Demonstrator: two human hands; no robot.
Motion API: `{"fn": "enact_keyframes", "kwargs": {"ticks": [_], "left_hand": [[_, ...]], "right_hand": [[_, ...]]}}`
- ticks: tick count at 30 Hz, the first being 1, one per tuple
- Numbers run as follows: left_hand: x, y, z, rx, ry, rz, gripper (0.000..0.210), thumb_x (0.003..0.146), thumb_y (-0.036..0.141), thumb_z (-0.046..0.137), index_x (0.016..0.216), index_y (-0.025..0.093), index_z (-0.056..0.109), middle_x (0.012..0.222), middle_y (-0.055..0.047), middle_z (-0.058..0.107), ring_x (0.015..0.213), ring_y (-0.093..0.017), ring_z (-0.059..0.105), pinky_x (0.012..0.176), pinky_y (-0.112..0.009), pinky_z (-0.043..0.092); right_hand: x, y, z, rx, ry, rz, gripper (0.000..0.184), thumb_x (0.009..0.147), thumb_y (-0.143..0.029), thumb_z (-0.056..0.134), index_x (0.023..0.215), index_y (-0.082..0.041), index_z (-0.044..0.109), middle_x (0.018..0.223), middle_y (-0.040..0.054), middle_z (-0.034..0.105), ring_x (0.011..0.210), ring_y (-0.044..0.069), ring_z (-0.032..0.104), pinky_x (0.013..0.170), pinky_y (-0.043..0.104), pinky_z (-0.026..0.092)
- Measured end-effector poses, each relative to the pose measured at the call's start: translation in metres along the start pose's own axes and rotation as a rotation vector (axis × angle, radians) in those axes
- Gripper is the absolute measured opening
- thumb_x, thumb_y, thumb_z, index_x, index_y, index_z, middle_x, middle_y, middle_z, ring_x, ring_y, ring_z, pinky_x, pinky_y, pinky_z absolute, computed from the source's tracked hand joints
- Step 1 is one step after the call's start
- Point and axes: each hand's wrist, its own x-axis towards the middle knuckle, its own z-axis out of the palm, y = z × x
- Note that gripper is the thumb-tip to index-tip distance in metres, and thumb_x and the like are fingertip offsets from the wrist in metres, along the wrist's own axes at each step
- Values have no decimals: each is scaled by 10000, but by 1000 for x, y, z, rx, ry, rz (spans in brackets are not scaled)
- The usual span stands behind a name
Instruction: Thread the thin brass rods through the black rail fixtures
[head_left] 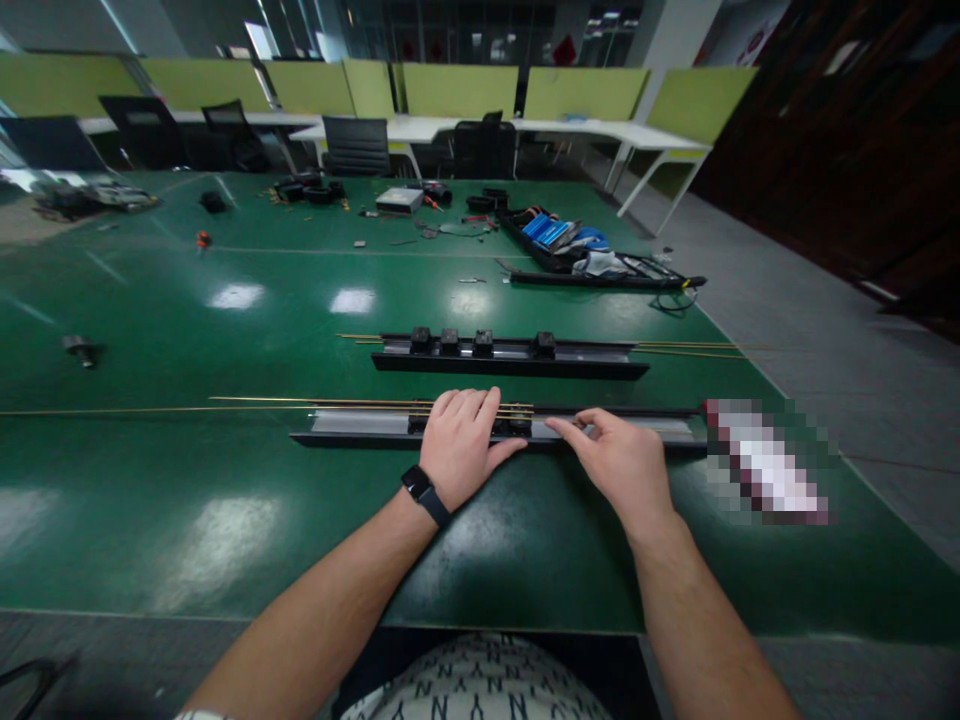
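A long black-edged channel with a silvery inner face [352,425] lies across the green table in front of me. Black blocks [520,420] sit inside it, and thin brass-coloured rods [262,401] run along it, sticking out far to the left. My left hand [463,435], with a dark watch on its wrist, lies over the blocks and rods, fingers stretched out and thumb apart along the near edge. Over the channel to the right, the thumb and forefinger of my right hand [619,455] are pinched together. Whatever is between them is too small to make out.
Beyond lies a second channel [510,365] with several black blocks and brass rods. A pixelated pale item [769,465] is at the right. Farther back are a black tray of blue packets [551,232], a grey box [400,201] and a small dark part [79,350].
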Motion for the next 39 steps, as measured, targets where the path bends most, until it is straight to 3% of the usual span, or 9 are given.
{"fn": "enact_keyframes", "kwargs": {"ticks": [11, 18, 26, 33, 39], "left_hand": [[1, 1, -1, -6, -2, -13, 678, 910, 626, 637, 1366, 128, 569, 1237, -147, 686, 1144, -305, 617, 1059, -468, 418], [0, 1, 0, -5, 4, -16, 666, 911, 626, 637, 1353, 131, 579, 1239, -147, 686, 1155, -307, 616, 1061, -473, 412], [0, 0, 0, 0, 1, -7, 675, 912, 625, 634, 1363, 126, 569, 1233, -144, 684, 1153, -303, 614, 1062, -466, 413], [0, 0, 0, 9, 8, 2, 676, 905, 631, 637, 1356, 132, 576, 1222, -149, 683, 1131, -309, 622, 1053, -467, 420], [1, 1, -1, 1, 7, -4, 672, 910, 627, 633, 1359, 131, 576, 1220, -145, 687, 1133, -305, 618, 1053, -471, 423]], "right_hand": [[4, 18, -11, -31, 18, 38, 600, 814, -807, 584, 840, -240, 779, 668, 51, 727, 668, 266, 693, 658, 358, 439], [-2, 6, -5, -23, 18, -7, 614, 779, -775, 660, 1042, -231, 769, 657, 41, 718, 661, 264, 702, 650, 348, 452], [-4, -7, 7, -39, -4, -12, 599, 838, -810, 567, 864, -246, 769, 652, 53, 720, 643, 255, 693, 628, 331, 413], [1, 4, 2, -52, 4, -18, 654, 814, -854, 536, 818, -246, 776, 662, 66, 730, 661, 266, 698, 627, 339, 417], [3, 18, -9, -49, 21, 62, 639, 786, -850, 567, 798, -244, 770, 640, 58, 716, 650, 271, 689, 634, 353, 432]]}}
